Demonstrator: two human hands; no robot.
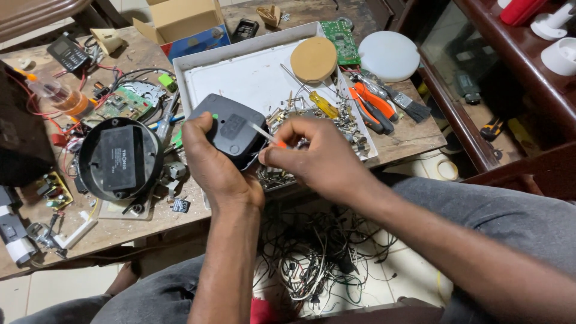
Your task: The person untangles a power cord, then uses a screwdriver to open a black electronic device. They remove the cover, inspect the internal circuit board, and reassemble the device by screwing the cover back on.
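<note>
Nearest the camera: the person's grey-trousered knees, and between them on the tiled floor a tangle of loose wires [312, 264].

Above that, the dark grey rounded-square plastic housing [231, 127] is held tilted over the near-left corner of the white tray [240, 78], at the table's near edge. It looks light, rigid and smooth-skinned; probably a thin shell that could crack or slip if squeezed at one corner. The best hold is judged to be across its edges, as it is taken now.

The left hand [210, 159] clasps the housing from the near-left side: thumb over the top face, the other fingers curled under and hidden. The right hand [318, 153] has thumb and forefinger pressed together, pinching the orange handle of a small screwdriver [267, 137]. Its thin shaft runs left and touches the housing's right part; the exact contact point is too small to tell.

Outward:
- Loose screws and metal bits [312, 117] lie in the tray just right of the housing, with a yellow-handled screwdriver [324, 105] and a tan disc [314, 59] farther back.
- Orange-handled pliers [372, 105] lie right of the tray.
- A round black casing [120, 157] sits well to the left.
- A green circuit board [125, 103] lies beyond that casing.
</note>
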